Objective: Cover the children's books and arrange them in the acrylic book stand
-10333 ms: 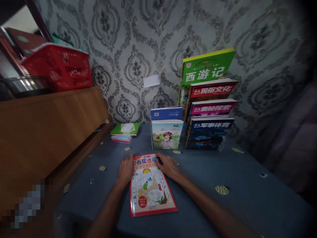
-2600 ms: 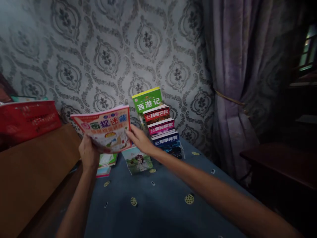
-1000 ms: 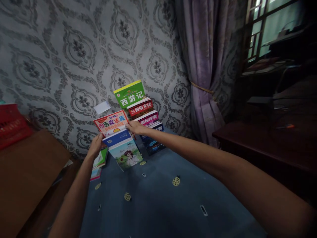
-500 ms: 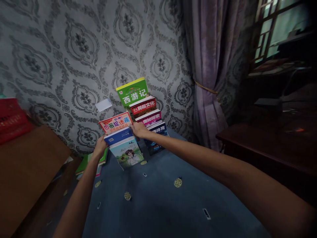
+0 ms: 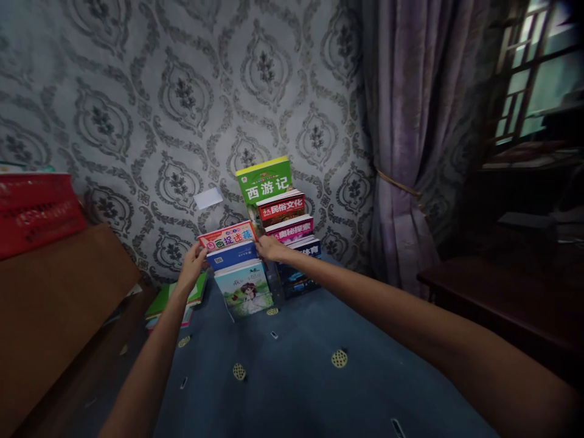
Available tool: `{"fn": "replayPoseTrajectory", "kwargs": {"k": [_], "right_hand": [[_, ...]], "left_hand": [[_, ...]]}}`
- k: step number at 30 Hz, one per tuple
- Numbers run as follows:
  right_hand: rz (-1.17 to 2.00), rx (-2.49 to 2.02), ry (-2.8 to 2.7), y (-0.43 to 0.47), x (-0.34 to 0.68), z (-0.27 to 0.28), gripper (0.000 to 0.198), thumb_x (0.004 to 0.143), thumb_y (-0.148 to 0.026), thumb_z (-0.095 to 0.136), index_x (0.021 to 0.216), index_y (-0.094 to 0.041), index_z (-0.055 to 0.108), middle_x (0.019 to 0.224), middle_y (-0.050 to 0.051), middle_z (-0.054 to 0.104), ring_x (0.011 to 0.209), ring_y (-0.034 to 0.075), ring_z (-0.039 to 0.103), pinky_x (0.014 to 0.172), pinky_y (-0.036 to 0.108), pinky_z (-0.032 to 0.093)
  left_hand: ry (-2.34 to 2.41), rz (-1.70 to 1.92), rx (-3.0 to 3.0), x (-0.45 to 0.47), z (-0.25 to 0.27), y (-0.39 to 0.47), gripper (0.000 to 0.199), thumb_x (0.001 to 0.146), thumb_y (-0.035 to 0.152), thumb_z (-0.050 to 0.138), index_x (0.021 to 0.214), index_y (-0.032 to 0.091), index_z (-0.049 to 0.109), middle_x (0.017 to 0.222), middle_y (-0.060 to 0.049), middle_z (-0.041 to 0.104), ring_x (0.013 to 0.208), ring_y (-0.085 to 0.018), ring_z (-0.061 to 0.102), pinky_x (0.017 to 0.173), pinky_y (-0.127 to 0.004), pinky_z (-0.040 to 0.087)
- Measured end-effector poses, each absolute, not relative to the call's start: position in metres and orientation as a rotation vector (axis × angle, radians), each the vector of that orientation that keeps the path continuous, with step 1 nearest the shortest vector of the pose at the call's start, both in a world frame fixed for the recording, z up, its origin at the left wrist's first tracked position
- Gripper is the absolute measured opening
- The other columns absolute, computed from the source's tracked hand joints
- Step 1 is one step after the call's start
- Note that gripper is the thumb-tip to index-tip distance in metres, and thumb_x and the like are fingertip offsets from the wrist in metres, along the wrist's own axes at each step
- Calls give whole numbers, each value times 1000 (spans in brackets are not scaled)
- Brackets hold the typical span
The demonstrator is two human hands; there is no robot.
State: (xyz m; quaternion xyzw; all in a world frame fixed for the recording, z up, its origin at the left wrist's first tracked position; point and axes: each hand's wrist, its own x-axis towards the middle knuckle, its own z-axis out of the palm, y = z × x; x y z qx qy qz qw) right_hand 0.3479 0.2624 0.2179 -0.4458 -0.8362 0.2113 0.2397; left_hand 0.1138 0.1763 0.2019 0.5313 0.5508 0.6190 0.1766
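Note:
A red-bordered book with colourful lettering (image 5: 228,238) stands upright behind a blue book (image 5: 233,256). My left hand (image 5: 193,263) is closed on its left edge, fingertips partly hidden. At its right edge, my right hand (image 5: 271,248) is closed too. In front leans a pale book with a girl on the cover (image 5: 245,291). Close on the right, a second row holds a green book (image 5: 267,178), a red book (image 5: 283,208), a magenta book (image 5: 292,229) and a dark blue book (image 5: 301,280), which my right forearm partly covers.
Several books (image 5: 201,286) lie flat on the left of the blue cloth (image 5: 292,377). A cardboard box (image 5: 59,304) with a red item (image 5: 36,210) above it stands at the left. Behind are the patterned wall (image 5: 182,134) and a tied curtain (image 5: 401,121). Dark wooden furniture (image 5: 493,286) is at right.
The red-bordered book sits slightly lower behind the blue book, with both hands still at its edges. The whole view has shifted, so things appear farther right and lower.

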Motion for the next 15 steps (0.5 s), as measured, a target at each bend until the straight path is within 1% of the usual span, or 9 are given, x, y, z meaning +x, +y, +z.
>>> {"fn": "replayPoseTrajectory", "kwargs": {"k": [2, 4, 7, 11, 15], "right_hand": [[641, -1226, -2276, 263, 348, 217, 37, 98, -37, 48, 91, -12, 74, 86, 16, 76, 96, 27, 71, 81, 30, 52], [705, -1210, -2254, 264, 349, 214, 32, 96, -37, 52, 90, -14, 74, 81, 11, 75, 85, 23, 72, 75, 28, 54], [783, -1189, -2211, 265, 348, 208, 20, 88, -32, 61, 94, -16, 72, 81, 6, 75, 77, 19, 71, 69, 25, 55], [856, -1189, -2167, 266, 346, 201, 18, 79, -23, 66, 94, -16, 72, 80, 4, 74, 73, 19, 69, 66, 25, 55], [894, -1202, -2127, 267, 344, 199, 17, 77, -22, 66, 92, -17, 72, 79, 5, 73, 71, 19, 69, 65, 27, 56]], "left_hand": [[1562, 1708, 1496, 112, 198, 178, 40, 71, 45, 68, 101, 18, 66, 86, -4, 71, 73, -19, 66, 59, -26, 53], [1562, 1681, 1498, 111, 194, 179, 38, 73, 47, 68, 97, 18, 68, 84, -4, 71, 69, -18, 65, 57, -26, 52], [1557, 1679, 1519, 107, 188, 183, 36, 74, 46, 68, 95, 18, 70, 85, -4, 72, 69, -17, 64, 55, -25, 51], [1540, 1680, 1546, 103, 187, 188, 33, 74, 43, 69, 94, 18, 71, 90, -5, 73, 72, -17, 64, 54, -23, 50], [1505, 1676, 1527, 105, 188, 189, 33, 73, 42, 69, 94, 17, 72, 90, -5, 74, 67, -17, 63, 54, -24, 51]]}}
